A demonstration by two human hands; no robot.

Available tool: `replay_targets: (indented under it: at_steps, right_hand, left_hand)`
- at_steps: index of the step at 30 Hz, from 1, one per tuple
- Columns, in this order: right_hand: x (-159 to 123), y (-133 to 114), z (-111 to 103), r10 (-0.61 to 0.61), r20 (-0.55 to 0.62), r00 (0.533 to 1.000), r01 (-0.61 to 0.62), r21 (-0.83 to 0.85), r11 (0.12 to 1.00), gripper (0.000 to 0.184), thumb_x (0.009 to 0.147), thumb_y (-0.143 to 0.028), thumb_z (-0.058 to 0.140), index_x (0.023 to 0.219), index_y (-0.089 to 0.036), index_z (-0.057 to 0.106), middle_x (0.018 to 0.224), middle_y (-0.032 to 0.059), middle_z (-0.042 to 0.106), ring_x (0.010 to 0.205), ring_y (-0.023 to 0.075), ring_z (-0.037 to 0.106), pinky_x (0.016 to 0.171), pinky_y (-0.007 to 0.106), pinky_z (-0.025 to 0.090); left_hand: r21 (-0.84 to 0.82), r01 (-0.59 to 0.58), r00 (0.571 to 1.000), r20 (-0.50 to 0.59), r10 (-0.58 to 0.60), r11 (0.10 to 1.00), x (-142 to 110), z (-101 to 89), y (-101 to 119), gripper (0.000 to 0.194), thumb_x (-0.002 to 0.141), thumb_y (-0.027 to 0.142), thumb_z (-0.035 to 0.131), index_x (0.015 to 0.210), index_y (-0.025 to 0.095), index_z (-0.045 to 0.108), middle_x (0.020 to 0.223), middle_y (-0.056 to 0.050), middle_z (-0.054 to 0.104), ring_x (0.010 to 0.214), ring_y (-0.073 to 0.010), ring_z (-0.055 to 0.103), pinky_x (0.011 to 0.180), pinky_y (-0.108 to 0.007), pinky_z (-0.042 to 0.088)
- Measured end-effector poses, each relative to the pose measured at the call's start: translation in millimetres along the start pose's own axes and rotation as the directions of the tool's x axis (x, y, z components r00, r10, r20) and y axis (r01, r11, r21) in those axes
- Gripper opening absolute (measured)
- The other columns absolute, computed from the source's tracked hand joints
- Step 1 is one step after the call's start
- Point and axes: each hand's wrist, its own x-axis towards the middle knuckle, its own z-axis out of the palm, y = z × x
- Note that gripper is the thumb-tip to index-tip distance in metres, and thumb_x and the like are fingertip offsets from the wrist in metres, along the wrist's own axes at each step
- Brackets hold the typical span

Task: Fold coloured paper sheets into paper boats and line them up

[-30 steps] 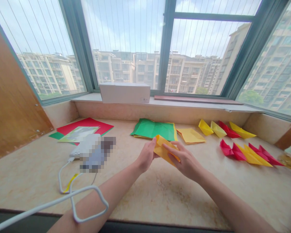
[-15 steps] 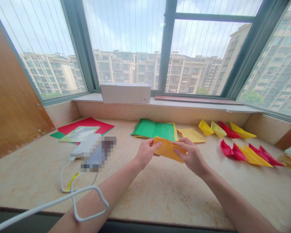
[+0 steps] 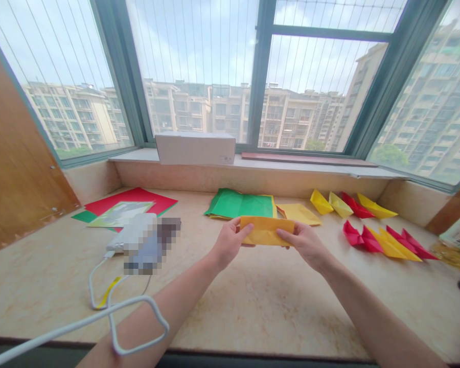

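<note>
A folded piece of orange-yellow paper [image 3: 266, 231] is held up above the counter, its long side running left to right. My left hand [image 3: 230, 241] pinches its left end, thumb on the near face and fingers behind. At the right end, my right hand [image 3: 305, 243] grips it the same way. Most of the fingers are hidden behind the paper. Just beyond it lie a stack of green sheets [image 3: 241, 203] with yellow edges below and a flat yellow-orange paper [image 3: 301, 213].
Several folded paper boats, such as a yellow one [image 3: 321, 202] and a red one [image 3: 362, 237], stand at the right. Left are red sheets [image 3: 138, 199], a white power bank [image 3: 136, 230] and a looping white cable [image 3: 76, 319]. A white box [image 3: 195, 149] rests on the sill.
The orange-yellow paper has turned from slanted to level. My right hand has shifted from its front face to grip its right end. The left hand keeps its hold.
</note>
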Motion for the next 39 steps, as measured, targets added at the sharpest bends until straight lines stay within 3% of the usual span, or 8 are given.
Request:
replay_targets:
  at_steps: [9,16,21,25,29,32,35,39]
  right_hand:
    - [-0.6,-8.1,-6.7,-0.05,-0.077,0.996,0.046,-0.053,0.998,0.032,0.075,-0.043,0.075,0.09,-0.016,0.07,0.074,0.0006,0.064,0.059,0.0115,0.048,0.052,0.025,0.035]
    - [-1.5,-7.4,-11.0,-0.04,0.01,0.999,0.04,0.037,0.999,0.034,0.078,-0.038,0.071,0.104,-0.018,0.064,0.078,0.0021,0.067,0.058,0.0133,0.056,0.055,0.027,0.042]
    - [-0.9,-9.0,-13.9,0.027,-0.043,0.999,-0.018,0.187,0.982,0.02,0.072,-0.028,0.07,0.087,-0.017,0.07,0.072,0.0014,0.065,0.057,0.0125,0.057,0.057,0.027,0.043]
    - [0.5,-7.6,-12.8,0.052,-0.107,0.993,-0.029,0.207,0.978,0.012,0.064,-0.021,0.066,0.074,-0.017,0.071,0.066,0.0011,0.063,0.057,0.0127,0.055,0.056,0.027,0.042]
    - [2.4,-1.8,-12.0,0.002,-0.139,0.99,0.029,0.22,0.975,0.008,0.061,-0.018,0.063,0.068,-0.019,0.068,0.084,0.0048,0.069,0.061,0.0127,0.053,0.057,0.027,0.042]
    - [3.3,3.8,-11.4,-0.069,-0.128,0.989,0.089,0.15,0.985,0.006,0.063,-0.016,0.059,0.062,-0.02,0.064,0.088,0.004,0.07,0.066,0.0138,0.054,0.059,0.026,0.041]
    - [2.6,7.0,-8.7,-0.138,-0.082,0.987,0.141,0.035,0.989,0.01,0.064,-0.013,0.056,0.058,-0.02,0.061,0.089,0.0032,0.071,0.079,0.0175,0.059,0.068,0.028,0.042]
    - [0.8,6.0,-0.9,-0.207,-0.03,0.978,0.205,-0.049,0.978,0.011,0.069,-0.015,0.059,0.06,-0.019,0.062,0.095,0.004,0.072,0.089,0.0207,0.062,0.081,0.032,0.044]
  left_hand:
    - [0.061,0.018,0.998,0.066,-0.022,0.998,-0.7,-0.1,3.3,0.032,0.085,0.036,0.066,0.106,0.013,0.058,0.087,-0.01,0.074,0.062,-0.0192,0.073,0.051,-0.024,0.056]
    - [0.014,0.005,0.999,0.053,-0.006,1.0,-3.0,-2.3,9.0,0.033,0.082,0.034,0.069,0.104,0.013,0.057,0.096,-0.011,0.073,0.062,-0.017,0.072,0.057,-0.026,0.057]
    - [-0.07,-0.02,0.996,0.082,0.026,0.997,-1.5,-5.0,8.6,0.033,0.078,0.035,0.073,0.097,0.015,0.056,0.088,-0.007,0.073,0.068,-0.0181,0.072,0.066,-0.029,0.058]
    - [-0.097,-0.032,0.996,0.085,0.041,0.995,0.2,-5.4,5.0,0.024,0.076,0.03,0.072,0.087,0.014,0.059,0.103,-0.011,0.071,0.076,-0.0197,0.072,0.079,-0.037,0.058]
    - [-0.079,-0.029,0.991,0.128,0.038,0.996,-0.1,-8.9,4.5,0.013,0.076,0.024,0.066,0.082,0.013,0.066,0.114,-0.013,0.069,0.093,-0.0225,0.069,0.087,-0.038,0.054]
    - [-0.092,0.011,0.972,0.235,0.01,0.996,-1.5,-11.7,5.7,0.017,0.077,0.027,0.063,0.074,0.011,0.068,0.106,-0.014,0.071,0.094,-0.0231,0.067,0.083,-0.034,0.052]
    - [-0.024,0.05,0.961,0.272,-0.041,0.998,-3.8,-10.7,6.2,0.028,0.079,0.038,0.066,0.07,0.011,0.063,0.089,-0.013,0.073,0.079,-0.0195,0.067,0.072,-0.029,0.051]
    - [0.124,0.145,0.925,0.335,-0.179,0.982,-6.6,-6.4,3.4,0.044,0.073,0.043,0.077,0.1,0.016,0.056,0.077,-0.006,0.071,0.062,-0.018,0.068,0.057,-0.025,0.047]
